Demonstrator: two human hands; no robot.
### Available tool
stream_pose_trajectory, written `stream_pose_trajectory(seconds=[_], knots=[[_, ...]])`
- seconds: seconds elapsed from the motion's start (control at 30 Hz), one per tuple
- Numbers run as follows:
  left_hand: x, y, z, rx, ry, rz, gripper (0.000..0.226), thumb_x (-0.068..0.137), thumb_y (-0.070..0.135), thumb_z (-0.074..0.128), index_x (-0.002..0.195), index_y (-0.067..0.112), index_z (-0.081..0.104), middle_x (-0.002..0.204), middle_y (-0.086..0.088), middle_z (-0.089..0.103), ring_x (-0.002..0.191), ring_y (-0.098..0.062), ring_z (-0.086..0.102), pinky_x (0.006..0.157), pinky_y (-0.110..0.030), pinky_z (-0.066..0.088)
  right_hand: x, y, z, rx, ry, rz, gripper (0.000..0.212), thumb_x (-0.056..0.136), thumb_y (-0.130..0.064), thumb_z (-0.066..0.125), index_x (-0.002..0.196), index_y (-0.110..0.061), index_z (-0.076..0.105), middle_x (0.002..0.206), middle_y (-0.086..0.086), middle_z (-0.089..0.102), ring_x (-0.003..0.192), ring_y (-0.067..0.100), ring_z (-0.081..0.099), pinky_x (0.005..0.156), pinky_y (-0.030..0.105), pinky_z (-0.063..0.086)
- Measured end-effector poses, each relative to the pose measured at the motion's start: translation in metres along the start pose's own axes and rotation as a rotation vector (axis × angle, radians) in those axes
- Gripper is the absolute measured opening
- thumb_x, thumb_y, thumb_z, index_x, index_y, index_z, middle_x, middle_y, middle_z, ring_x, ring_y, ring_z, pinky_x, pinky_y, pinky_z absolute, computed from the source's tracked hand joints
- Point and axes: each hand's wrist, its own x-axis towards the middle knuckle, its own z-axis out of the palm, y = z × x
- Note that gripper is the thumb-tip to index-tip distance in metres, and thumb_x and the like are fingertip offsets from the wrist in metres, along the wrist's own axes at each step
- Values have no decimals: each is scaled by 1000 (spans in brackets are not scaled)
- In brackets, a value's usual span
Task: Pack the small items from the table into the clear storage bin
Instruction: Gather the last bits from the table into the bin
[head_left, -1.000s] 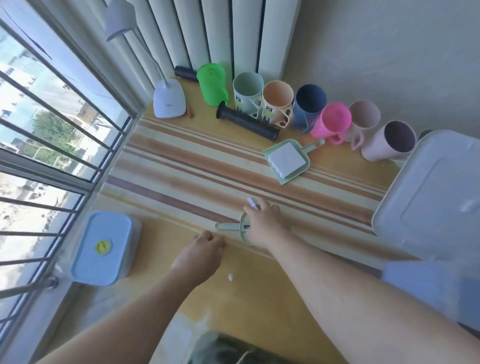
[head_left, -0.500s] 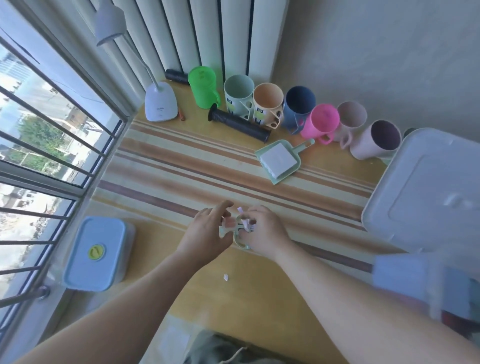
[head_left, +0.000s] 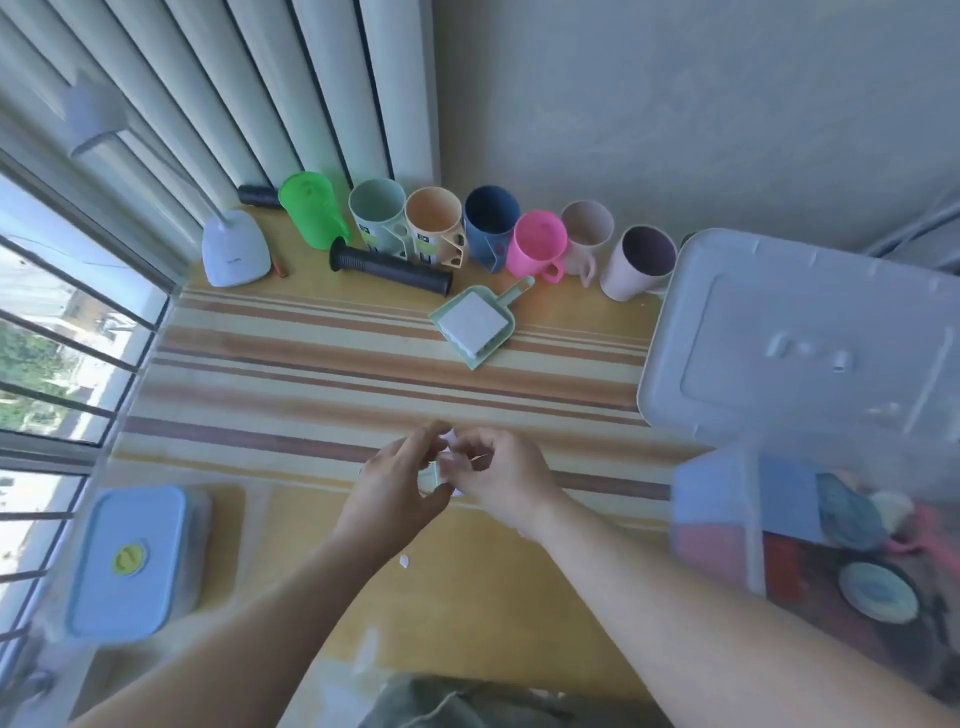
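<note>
My left hand (head_left: 397, 486) and my right hand (head_left: 498, 475) meet over the striped mat (head_left: 322, 364) at the table's middle. Between them they hold a small pale green tool (head_left: 430, 478) with a bit of white paper; most of it is hidden by the fingers. The clear storage bin (head_left: 810, 525) stands at the right, blurred, with several coloured items inside. Its white lid (head_left: 800, 343) lies just behind it.
A row of cups (head_left: 537, 241) lines the back wall, with a black grip (head_left: 389, 266) and a green dustpan holding a white block (head_left: 474, 325) in front. A white lamp (head_left: 235, 254) stands back left. A blue-lidded box (head_left: 127, 561) sits near left by the window.
My left hand came up from the table edge to join my right hand on the small green tool. Both hands lifted it slightly. The view shifted right, showing the bin.
</note>
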Motion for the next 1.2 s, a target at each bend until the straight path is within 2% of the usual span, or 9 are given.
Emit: stream_pose_trajectory(seconds=[0.13, 0.23, 0.4, 0.6, 0.8, 0.93, 1.0, 1.1, 1.2], knots=[[2, -23, 6, 179, -113, -113, 80, 77, 40, 84, 147, 29, 46, 136, 7, 57, 123, -23, 53, 100, -39, 47, -11, 9, -20, -156, 57, -34, 4, 86, -31, 66, 84, -30, 64, 85, -5, 73, 64, 6, 52, 67, 32, 54], [3, -48, 13, 463, -266, -260, 70, 86, 41, 73, 148, 25, 44, 141, -1, 50, 129, -30, 43, 105, -42, 45, -21, 16, -36, -258, 76, -87, 14, 90, -40, 65, 88, -28, 58, 70, -16, 62, 59, 4, 50, 60, 30, 47], [7, -69, 15, 628, -336, -310, 41, 94, 39, 69, 132, 34, 57, 131, 4, 53, 125, -23, 48, 99, -37, 42, -41, 23, -58, -414, 173, -127, 38, 95, -45, 69, 132, -38, 62, 100, -23, 67, 89, 3, 62, 75, 27, 50], [14, -48, 4, 572, -332, -293, 22, 87, 47, 69, 109, 40, 72, 101, 12, 69, 102, -18, 63, 87, -37, 46, -69, 11, -96, -367, 255, -279, 8, 96, -34, 72, 101, -29, 76, 95, -20, 78, 96, 7, 68, 85, 32, 55], [43, 60, 10, 384, -161, -40, 17, 80, 41, 81, 95, 36, 76, 81, 16, 61, 90, -21, 56, 77, -38, 43, -117, 19, -194, -424, 532, -412, 15, 90, -43, 72, 104, -41, 73, 96, -36, 71, 97, 0, 62, 84, 11, 43], [56, 159, 33, 256, -16, 178, 20, 75, 34, 86, 93, 32, 77, 80, 16, 64, 83, -19, 57, 77, -40, 48, -166, 67, -276, -486, 645, -302, 24, 88, -58, 71, 105, -41, 73, 96, -35, 70, 95, 4, 66, 83, 27, 53], [54, 202, 50, 225, 17, 286, 22, 75, 31, 88, 93, 27, 78, 79, 13, 64, 82, -21, 60, 79, -41, 50, -193, 95, -307, -560, 547, -153, 25, 86, -69, 69, 104, -53, 69, 101, -38, 70, 97, -1, 67, 82, 29, 54], [40, 257, 83, 209, 12, 407, 20, 75, 30, 89, 92, 27, 77, 76, 14, 64, 80, -21, 60, 80, -40, 49, -232, 144, -330, -673, 294, -38, 24, 79, -72, 71, 97, -58, 67, 92, -46, 66, 87, -14, 63, 67, 8, 46], [21, 296, 121, 247, -57, 479, 17, 76, 33, 87, 89, 31, 76, 75, 15, 63, 79, -20, 58, 76, -38, 47, -255, 189, -336, -715, 69, 90, 22, 80, -62, 70, 93, -44, 68, 86, -22, 74, 81, 3, 67, 71, 26, 53]])
